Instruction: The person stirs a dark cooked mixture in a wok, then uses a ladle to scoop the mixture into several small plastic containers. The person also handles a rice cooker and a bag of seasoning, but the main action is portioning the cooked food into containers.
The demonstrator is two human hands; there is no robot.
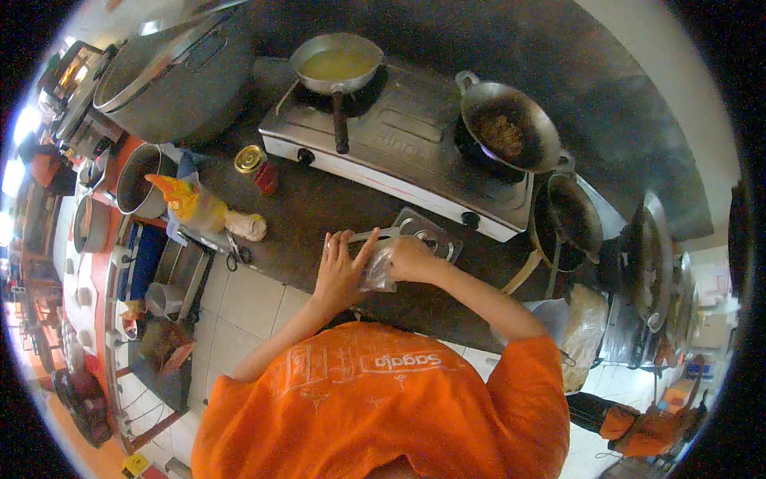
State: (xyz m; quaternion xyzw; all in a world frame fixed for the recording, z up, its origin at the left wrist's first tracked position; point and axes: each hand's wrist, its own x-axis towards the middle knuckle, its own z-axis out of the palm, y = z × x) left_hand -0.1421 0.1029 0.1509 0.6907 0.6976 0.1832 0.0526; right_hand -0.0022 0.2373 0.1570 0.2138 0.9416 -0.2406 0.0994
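A clear plastic bag (378,274) hangs between my hands at the counter's near edge. My right hand (412,260) is closed around its upper right side. On the bag's left, my left hand (343,270) has its fingers stretched and apart, with the thumb side close to the plastic. Just beyond my hands lies a shallow metal tray (451,247) with something shiny in it, partly covered by my right hand. A pale utensil handle (386,232) sticks out from the tray toward my left fingers; whether they touch it I cannot tell.
Behind the tray stands a two-burner gas stove (383,156) with a pan of yellowish liquid (339,68) and a wok of brown food (503,132) over a flame. A lidded tin (254,164), yellow-orange pouch (191,206), scissors (233,257) and large pot (183,88) stand left.
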